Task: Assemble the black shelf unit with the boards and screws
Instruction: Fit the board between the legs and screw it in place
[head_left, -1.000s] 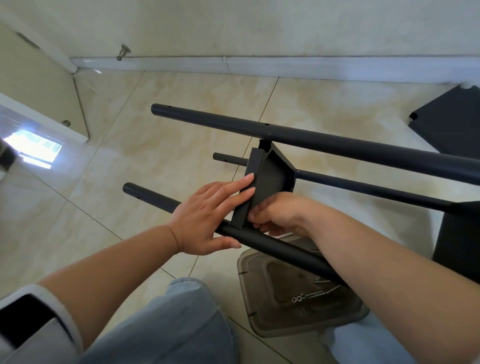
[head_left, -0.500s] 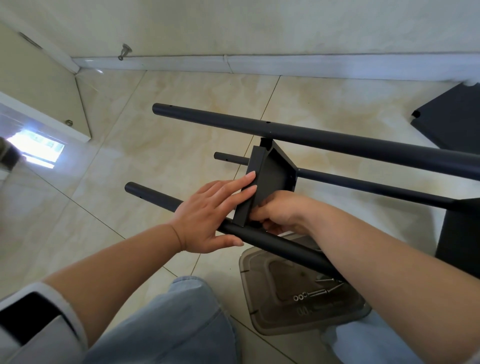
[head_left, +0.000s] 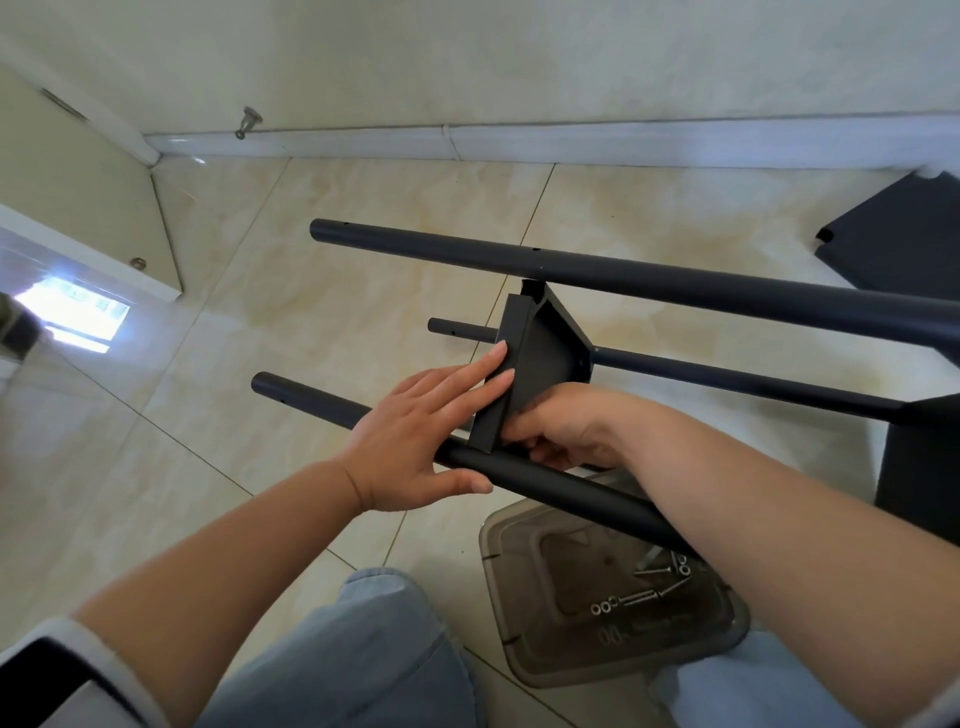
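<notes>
My left hand (head_left: 415, 441) presses flat against the small black metal shelf board (head_left: 535, 364), set between the black round tubes (head_left: 675, 283). My right hand (head_left: 566, 431) pinches its lower corner, likely seating a screw; next, threading it straight.

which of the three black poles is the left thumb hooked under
The nearest pole, lowest in view; the left hand spans it, unlike the other two.

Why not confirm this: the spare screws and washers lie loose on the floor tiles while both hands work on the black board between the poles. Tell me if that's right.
Not quite. In the head view the screws and washers lie inside the clear plastic tray, not loose on the tiles. The rest holds: the left hand and right hand are at the black board between the poles.
</notes>
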